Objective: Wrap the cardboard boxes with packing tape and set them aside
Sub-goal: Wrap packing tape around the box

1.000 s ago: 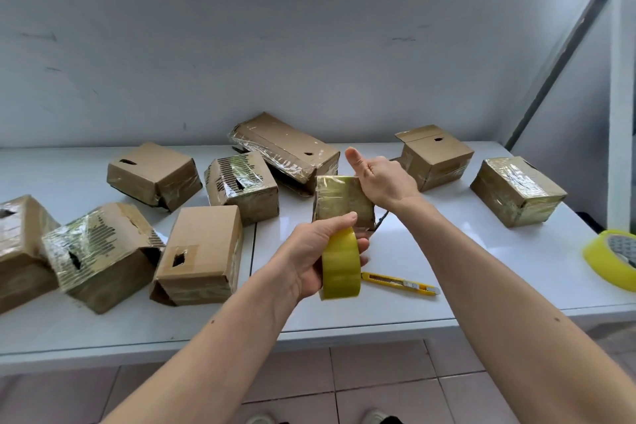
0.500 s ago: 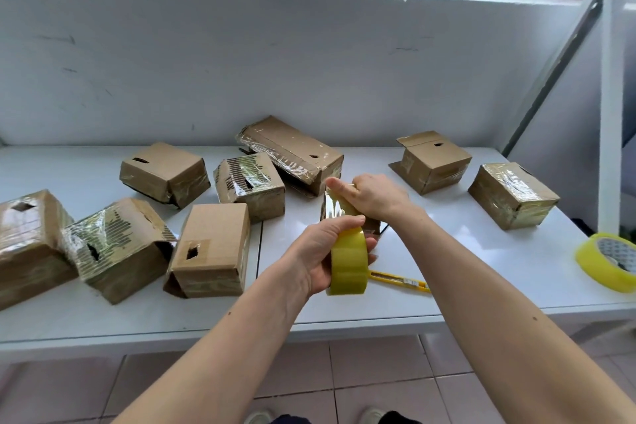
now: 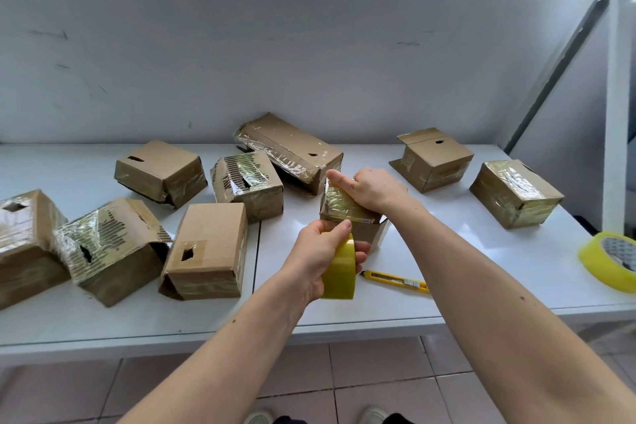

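Head view: the tape roll is gripped by the left hand, while the small box, mid-table, is clamped under the right hand. If tension slackens, wrinkling or self-sticking could result. Glossy tape already covers its top; a lower flap gapes.

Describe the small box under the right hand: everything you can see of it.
The small cardboard box is brown, its top and near face covered in shiny, wrinkled clear tape. It stands on the white table, tilted, with a bare flap open at its lower right. The right hand grips its top, thumb along the far edge. The left hand holds the yellowish tape roll just before it.
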Available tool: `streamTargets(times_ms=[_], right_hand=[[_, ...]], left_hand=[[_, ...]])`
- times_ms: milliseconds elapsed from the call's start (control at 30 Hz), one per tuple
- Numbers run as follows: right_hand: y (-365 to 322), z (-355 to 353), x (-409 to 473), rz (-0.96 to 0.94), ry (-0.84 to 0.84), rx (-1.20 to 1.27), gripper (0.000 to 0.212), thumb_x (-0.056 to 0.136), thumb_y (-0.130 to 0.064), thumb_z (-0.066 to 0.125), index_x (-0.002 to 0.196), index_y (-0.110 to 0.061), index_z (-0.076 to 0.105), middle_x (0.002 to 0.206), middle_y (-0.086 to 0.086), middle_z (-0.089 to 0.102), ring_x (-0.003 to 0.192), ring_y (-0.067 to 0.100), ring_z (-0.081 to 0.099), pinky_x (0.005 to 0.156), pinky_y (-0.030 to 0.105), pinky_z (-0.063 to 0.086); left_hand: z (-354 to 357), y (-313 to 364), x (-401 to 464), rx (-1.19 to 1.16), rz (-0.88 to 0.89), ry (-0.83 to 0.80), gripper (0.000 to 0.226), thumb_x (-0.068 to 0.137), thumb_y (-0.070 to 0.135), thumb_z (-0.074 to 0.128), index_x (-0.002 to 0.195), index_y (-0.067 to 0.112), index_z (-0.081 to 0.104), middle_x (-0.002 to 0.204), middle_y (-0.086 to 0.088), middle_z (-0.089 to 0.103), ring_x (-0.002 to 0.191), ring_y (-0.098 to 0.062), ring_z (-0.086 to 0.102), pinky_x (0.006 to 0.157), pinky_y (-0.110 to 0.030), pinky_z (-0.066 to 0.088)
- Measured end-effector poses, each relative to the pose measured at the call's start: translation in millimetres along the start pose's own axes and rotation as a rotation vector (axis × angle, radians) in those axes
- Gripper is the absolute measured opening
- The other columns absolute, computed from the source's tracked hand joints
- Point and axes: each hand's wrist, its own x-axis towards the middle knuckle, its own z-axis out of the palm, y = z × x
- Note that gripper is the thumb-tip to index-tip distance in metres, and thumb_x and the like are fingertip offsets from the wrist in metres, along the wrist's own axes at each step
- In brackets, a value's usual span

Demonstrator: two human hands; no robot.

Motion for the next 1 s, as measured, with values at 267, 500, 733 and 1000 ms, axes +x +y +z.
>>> streamTargets(times_ms=[267,500,733,1000], right_hand=[[-6,0,-9,-0.374,0.485,-0.016,0.038,0.094,-0.049,0.058,0.087,-0.011,0.06,0.084,0.003,0.056,0.086,0.031,0.059,0.074,0.034,0.03],[15,-3,-39,-0.437,0.272,-0.012,0.053,0.1,-0.056,0.035,0.13,-0.024,0.064,0.138,-0.001,0.058,0.12,0.022,0.057,0.096,0.037,0.039],[19,9,-42,-0.385,0.275,0.008,0.06,0.099,-0.058,0.034,0.145,-0.022,0.048,0.152,-0.003,0.044,0.134,0.02,0.046,0.1,0.038,0.042],[26,15,-29,-0.374,0.234,0.067,0.091,0.077,-0.083,0.036,0.147,-0.025,0.046,0.155,0.002,0.04,0.146,0.024,0.028,0.117,0.046,0.029]], left_hand=[[2,1,10,-0.081,0.051,0.018,0.02,0.096,0.02,0.066,0.108,0.007,0.055,0.077,-0.018,0.074,0.052,-0.025,0.066,0.053,-0.032,0.056],[-11,10,8,-0.042,0.024,-0.11,0.022,0.091,0.001,0.061,0.112,0.007,0.057,0.086,-0.019,0.073,0.059,-0.024,0.065,0.058,-0.033,0.057],[-19,0,7,0.023,-0.1,-0.095,0.012,0.099,0.008,0.058,0.108,0.003,0.052,0.083,-0.021,0.072,0.059,-0.022,0.068,0.062,-0.032,0.058],[-18,-5,13,0.04,-0.019,-0.075,0.019,0.099,0.016,0.06,0.11,0.01,0.045,0.092,-0.025,0.072,0.063,-0.025,0.069,0.063,-0.038,0.058]])
